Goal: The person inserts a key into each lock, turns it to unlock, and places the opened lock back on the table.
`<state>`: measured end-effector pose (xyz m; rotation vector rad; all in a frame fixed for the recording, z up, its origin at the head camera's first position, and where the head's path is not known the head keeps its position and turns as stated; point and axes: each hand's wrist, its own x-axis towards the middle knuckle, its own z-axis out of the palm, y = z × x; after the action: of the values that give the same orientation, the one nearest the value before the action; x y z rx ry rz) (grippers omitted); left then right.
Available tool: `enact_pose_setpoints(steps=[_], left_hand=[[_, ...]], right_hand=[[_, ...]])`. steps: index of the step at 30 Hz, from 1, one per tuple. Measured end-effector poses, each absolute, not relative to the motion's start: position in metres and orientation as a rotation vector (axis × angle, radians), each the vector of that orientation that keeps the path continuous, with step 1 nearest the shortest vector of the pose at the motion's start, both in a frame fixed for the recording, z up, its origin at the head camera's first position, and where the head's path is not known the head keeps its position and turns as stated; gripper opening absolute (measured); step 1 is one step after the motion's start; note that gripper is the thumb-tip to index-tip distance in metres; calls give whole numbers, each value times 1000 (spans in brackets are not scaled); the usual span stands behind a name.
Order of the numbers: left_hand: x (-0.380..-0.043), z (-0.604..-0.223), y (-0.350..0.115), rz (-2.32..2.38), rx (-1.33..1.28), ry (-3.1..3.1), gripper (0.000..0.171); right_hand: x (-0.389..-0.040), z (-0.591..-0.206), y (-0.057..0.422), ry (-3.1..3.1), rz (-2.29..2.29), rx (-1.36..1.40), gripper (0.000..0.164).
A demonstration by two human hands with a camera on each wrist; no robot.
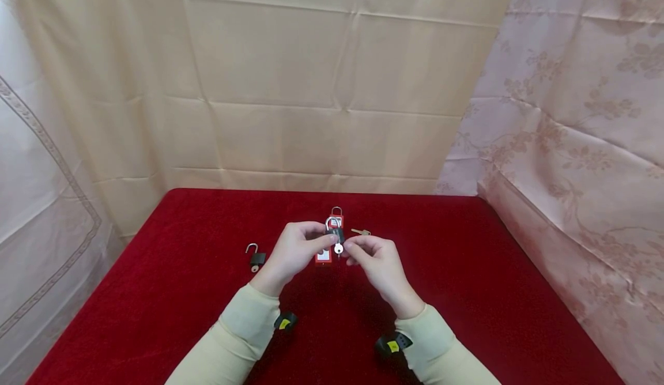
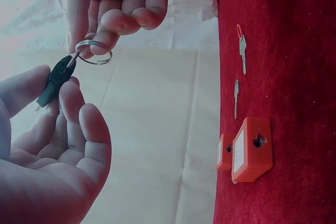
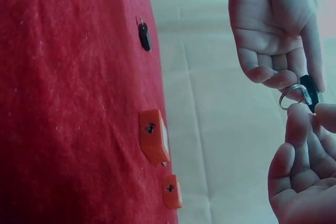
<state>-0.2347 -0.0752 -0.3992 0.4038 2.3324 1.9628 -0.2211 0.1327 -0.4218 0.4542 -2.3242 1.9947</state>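
My left hand [image 1: 297, 248] holds a small black padlock [image 1: 335, 235] above the table, its silver shackle pointing away from me. A silver key [image 1: 339, 249] sticks out of the near end of the padlock, and a metal key ring [image 2: 109, 56] hangs from it. Close to the key, the thumb and index fingertip of my right hand [image 1: 381, 264] pinch at the ring. Beneath the hands, a red padlock [image 1: 323, 256] with a white label lies on the table, partly covered by my left hand. Another red padlock [image 1: 337, 222] lies just beyond the black one.
To the left lies a second black padlock [image 1: 258, 259] with its shackle swung open and a key in it. A loose key [image 1: 361, 232] lies beyond my right hand; the left wrist view shows a key with a red loop [image 2: 239, 31]. Red cloth [image 1: 207, 304] covers the table; curtains surround it.
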Motion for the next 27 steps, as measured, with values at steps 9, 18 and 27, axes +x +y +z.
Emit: enact_pose_setpoints(steps=[9,18,27], left_hand=[[-233,-396,-74,2037,420,2316,17],[-231,-396,-72,2087,400,2289,18],[-228,-394,-70,2089,397,2303,17]], right_hand=[[-218,-423,129,-2301,1907,552,13],[-216,-428,124,-2272,1985,608,16],[-216,-427,123,-2259,2089,588,19]])
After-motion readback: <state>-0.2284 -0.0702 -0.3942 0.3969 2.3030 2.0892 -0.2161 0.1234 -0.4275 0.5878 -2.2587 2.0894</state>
